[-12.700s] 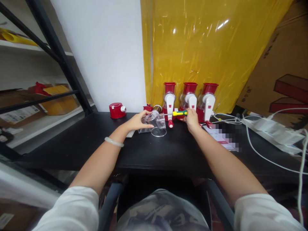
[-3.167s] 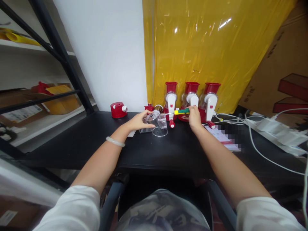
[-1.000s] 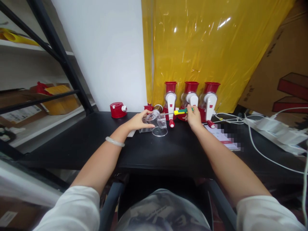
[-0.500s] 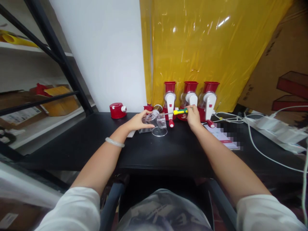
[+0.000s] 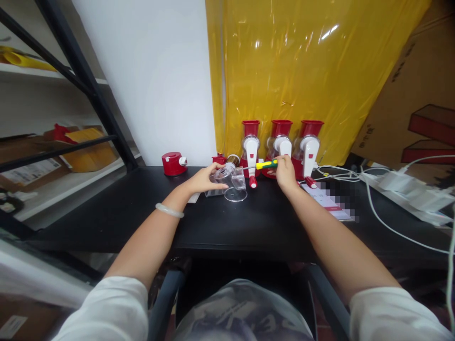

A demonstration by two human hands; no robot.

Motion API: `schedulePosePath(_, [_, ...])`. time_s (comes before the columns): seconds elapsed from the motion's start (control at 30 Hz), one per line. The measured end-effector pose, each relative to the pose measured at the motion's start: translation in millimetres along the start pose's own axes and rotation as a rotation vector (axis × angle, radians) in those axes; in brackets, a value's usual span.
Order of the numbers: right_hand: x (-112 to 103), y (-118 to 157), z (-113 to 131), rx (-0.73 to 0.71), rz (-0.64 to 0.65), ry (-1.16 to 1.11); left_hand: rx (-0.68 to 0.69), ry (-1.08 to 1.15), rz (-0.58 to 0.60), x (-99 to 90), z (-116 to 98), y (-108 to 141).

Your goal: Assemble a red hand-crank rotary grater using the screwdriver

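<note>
My left hand [image 5: 207,180] grips a clear plastic grater body [image 5: 239,180] from its left side, low over the black table. In my right hand [image 5: 285,171] is a screwdriver [image 5: 266,165] with a yellow and green handle, held level. Its shaft points left, and the tip reaches the clear body; whether it sits inside an opening is too small to tell. Just behind the body is a metal grater drum [image 5: 232,160]. A white piece [image 5: 193,198] lies partly hidden under my left hand.
Assembled red and white rotary graters [image 5: 251,147] stand along the back. A red base [image 5: 173,163] sits at the back left. To the right are a phone-like screen [image 5: 329,202], a white power strip [image 5: 408,196] and loose cables. A black shelf frame [image 5: 90,90] rises on the left.
</note>
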State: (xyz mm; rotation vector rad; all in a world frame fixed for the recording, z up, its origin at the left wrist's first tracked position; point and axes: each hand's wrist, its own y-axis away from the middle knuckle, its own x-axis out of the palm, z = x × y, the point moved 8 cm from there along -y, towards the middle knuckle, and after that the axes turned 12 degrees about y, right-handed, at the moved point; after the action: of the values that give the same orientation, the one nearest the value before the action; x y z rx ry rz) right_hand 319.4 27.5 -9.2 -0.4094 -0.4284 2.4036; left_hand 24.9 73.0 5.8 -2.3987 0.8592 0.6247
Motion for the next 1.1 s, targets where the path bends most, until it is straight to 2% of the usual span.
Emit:
schedulePosePath(0.2, [2.8,0.3,-0.1,0.042,0.008,-0.098,-0.005,0.003,-0.008,-0.8,0.6,-0.1])
schedulePosePath(0.6, [0.8,1.1,0.3,0.029,0.001,-0.039,0.021,-0.01,-0.007,-0.6,-3.1,-0.1])
schedulePosePath(0.83, [3.5,4.6,4.5,0.08,0.021,-0.191,0.025,-0.003,-0.001,-0.2,-1.7,-0.3])
schedulePosePath(1.1, [0.7,3.9,6.9,0.048,0.003,-0.114,0.003,-0.006,-0.004,-0.2,-4.4,0.4])
